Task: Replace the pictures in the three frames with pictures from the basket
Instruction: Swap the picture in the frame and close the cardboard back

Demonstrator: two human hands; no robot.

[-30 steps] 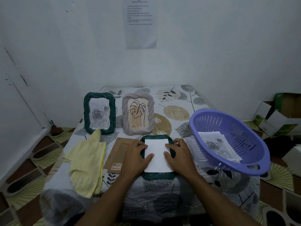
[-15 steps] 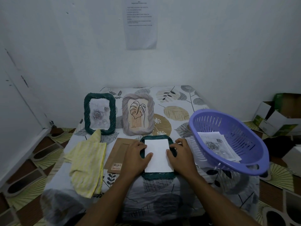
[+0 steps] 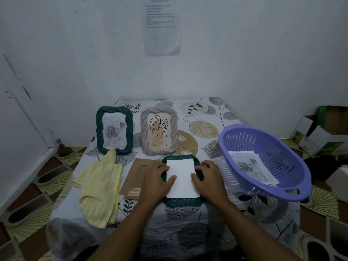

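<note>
Second frame, seemingly, mid-swap on the worktop (image 3: 207,113)
The picture (image 3: 182,178) lies blank side up in the face-down green frame (image 3: 183,202), left hand (image 3: 157,180) and right hand (image 3: 211,180) pressing its edges, each grip spread flat. The backing board (image 3: 135,176) is not yet on; the grey frame (image 3: 144,129) apparently remains.

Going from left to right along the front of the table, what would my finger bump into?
First the yellow cloth → brown cardboard → left hand → white paper lying on the green frame → right hand → purple basket.
</note>
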